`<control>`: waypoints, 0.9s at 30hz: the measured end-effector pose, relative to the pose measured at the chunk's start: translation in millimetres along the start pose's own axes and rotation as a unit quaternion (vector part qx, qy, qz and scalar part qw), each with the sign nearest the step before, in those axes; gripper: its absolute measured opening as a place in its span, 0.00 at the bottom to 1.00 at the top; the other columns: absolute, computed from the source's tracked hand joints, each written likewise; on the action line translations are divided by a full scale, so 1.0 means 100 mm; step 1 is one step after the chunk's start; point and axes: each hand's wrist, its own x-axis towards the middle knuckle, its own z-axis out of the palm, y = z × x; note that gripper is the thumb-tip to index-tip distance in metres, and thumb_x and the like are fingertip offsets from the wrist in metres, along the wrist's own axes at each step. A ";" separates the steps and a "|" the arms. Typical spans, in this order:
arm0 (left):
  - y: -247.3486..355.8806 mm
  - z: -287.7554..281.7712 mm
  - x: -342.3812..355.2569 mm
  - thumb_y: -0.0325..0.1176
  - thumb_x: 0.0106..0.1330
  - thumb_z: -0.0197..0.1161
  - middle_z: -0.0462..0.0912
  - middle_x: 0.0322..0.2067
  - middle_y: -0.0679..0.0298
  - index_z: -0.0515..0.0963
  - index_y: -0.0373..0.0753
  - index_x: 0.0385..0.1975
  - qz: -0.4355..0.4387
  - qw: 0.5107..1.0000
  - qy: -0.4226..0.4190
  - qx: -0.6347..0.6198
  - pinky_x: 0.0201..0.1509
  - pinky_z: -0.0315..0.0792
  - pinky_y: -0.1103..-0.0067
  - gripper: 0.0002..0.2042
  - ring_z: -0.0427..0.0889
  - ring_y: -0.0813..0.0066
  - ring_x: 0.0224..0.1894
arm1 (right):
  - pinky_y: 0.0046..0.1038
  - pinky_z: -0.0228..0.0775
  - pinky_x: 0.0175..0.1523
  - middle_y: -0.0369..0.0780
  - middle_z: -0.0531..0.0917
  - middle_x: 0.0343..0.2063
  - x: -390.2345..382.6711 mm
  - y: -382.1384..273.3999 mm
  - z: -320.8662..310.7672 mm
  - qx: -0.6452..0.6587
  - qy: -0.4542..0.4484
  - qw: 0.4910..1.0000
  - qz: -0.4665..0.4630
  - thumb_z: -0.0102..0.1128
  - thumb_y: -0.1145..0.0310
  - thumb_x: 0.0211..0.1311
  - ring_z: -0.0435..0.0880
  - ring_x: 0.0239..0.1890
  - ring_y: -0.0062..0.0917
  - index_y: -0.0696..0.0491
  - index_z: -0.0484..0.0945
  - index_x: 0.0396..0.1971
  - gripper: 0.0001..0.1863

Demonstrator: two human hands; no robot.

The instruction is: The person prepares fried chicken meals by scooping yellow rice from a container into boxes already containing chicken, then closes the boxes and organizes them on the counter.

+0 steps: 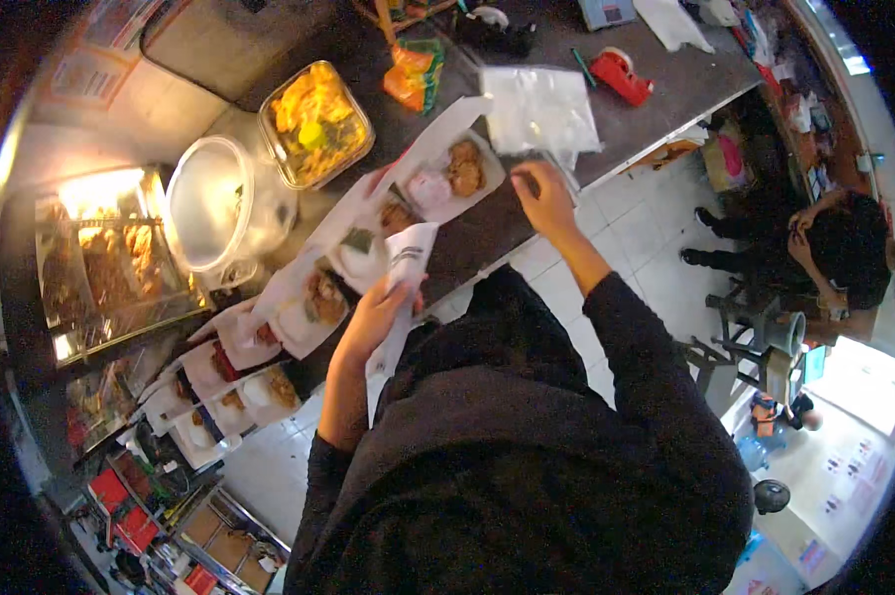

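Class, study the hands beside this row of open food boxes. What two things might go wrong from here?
1. The left hand holds white paper close to the open boxes; it might brush the uncovered food.
2. The boxes stand near the counter's edge, with the right hand beside the end one; a careless sweep could perhaps tip it.

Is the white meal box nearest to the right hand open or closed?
Open: the white meal box shows uncovered brown food inside.
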 end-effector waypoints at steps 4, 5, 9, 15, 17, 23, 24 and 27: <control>0.01 0.00 0.10 0.42 0.73 0.48 0.78 0.32 0.68 0.73 0.36 0.53 0.002 0.987 0.130 -0.093 0.42 0.70 0.80 0.18 0.75 0.78 0.36 | 0.60 0.56 0.62 0.37 0.57 0.67 0.40 0.73 -0.25 -0.345 -0.128 0.930 -0.006 0.60 0.57 0.59 0.53 0.69 0.38 0.36 0.65 0.62 0.29; 0.24 0.09 0.18 0.44 0.72 0.48 0.78 0.32 0.67 0.73 0.37 0.54 0.010 0.974 0.157 -0.161 0.42 0.71 0.79 0.20 0.76 0.77 0.36 | 0.69 0.50 0.61 0.33 0.47 0.70 0.53 1.02 -0.24 -0.383 -0.160 0.909 -0.034 0.56 0.54 0.62 0.44 0.72 0.38 0.25 0.60 0.64 0.30; 0.80 0.35 0.48 0.50 0.71 0.49 0.78 0.35 0.63 0.66 0.36 0.60 0.086 0.897 0.244 -0.359 0.44 0.74 0.74 0.26 0.78 0.70 0.37 | 0.67 0.52 0.61 0.32 0.50 0.70 0.83 1.65 -0.34 -0.371 -0.210 0.901 -0.078 0.52 0.54 0.63 0.46 0.71 0.35 0.19 0.61 0.62 0.27; 1.45 0.49 0.84 0.60 0.68 0.45 0.77 0.41 0.58 0.59 0.37 0.64 0.218 0.801 0.173 -0.530 0.51 0.72 0.60 0.35 0.79 0.60 0.44 | 0.67 0.54 0.60 0.32 0.61 0.65 1.45 1.95 -0.66 -0.328 -0.257 0.902 -0.110 0.48 0.61 0.64 0.53 0.69 0.34 0.26 0.71 0.55 0.19; 1.70 0.51 0.96 0.64 0.66 0.43 0.77 0.44 0.57 0.57 0.38 0.66 0.200 0.794 0.156 -0.552 0.56 0.68 0.53 0.38 0.77 0.57 0.48 | 0.68 0.52 0.60 0.32 0.61 0.66 1.46 2.20 -0.70 -0.327 -0.223 0.907 -0.145 0.47 0.63 0.65 0.54 0.69 0.35 0.27 0.73 0.54 0.19; 2.09 0.37 1.03 0.71 0.62 0.41 0.74 0.50 0.53 0.55 0.40 0.67 0.245 0.764 0.000 -0.597 0.56 0.63 0.42 0.43 0.76 0.50 0.49 | 0.71 0.36 0.62 0.36 0.60 0.66 1.19 1.60 -0.59 -0.343 -0.146 0.927 -0.048 0.58 0.60 0.58 0.49 0.71 0.40 0.30 0.71 0.57 0.24; 2.14 0.37 1.00 0.71 0.62 0.40 0.74 0.49 0.53 0.55 0.39 0.67 0.251 0.762 -0.013 -0.597 0.56 0.63 0.42 0.44 0.76 0.51 0.49 | 0.73 0.30 0.62 0.37 0.59 0.66 1.08 1.45 -0.58 -0.286 -0.112 0.951 -0.032 0.59 0.59 0.58 0.47 0.71 0.42 0.32 0.71 0.56 0.24; 2.27 0.36 0.92 0.71 0.62 0.37 0.74 0.48 0.53 0.55 0.34 0.66 0.285 0.759 -0.040 -0.584 0.57 0.68 0.49 0.45 0.77 0.51 0.49 | 0.62 0.39 0.66 0.40 0.63 0.63 0.87 1.15 -0.52 -0.155 -0.096 0.983 -0.033 0.57 0.61 0.62 0.51 0.69 0.43 0.42 0.75 0.52 0.18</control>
